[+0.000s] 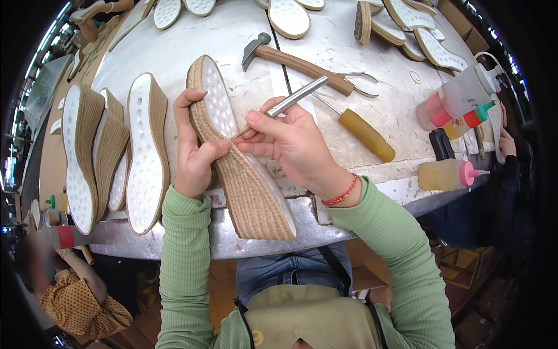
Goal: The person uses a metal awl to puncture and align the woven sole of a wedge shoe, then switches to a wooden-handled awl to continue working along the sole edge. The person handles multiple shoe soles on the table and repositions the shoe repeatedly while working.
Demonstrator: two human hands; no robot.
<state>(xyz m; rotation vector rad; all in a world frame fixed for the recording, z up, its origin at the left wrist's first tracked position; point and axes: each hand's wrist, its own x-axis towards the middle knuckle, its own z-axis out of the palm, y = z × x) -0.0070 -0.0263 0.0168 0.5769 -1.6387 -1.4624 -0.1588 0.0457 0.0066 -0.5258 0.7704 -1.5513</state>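
Observation:
My left hand grips a wedge shoe sole wrapped in woven jute rope, its white dimpled underside facing up and its heel end resting on the table's front edge. My right hand holds a slim metal tool like a pen, with its tip pressed against the rope near my left thumb. A red bead bracelet sits on my right wrist. Both sleeves are green ribbed knit.
Three more jute wedge soles stand on the worn white table at left. A hammer, pliers, a yellow-handled tool, glue bottles and flat soles lie beyond. Another person's hand is at right; a seated person is lower left.

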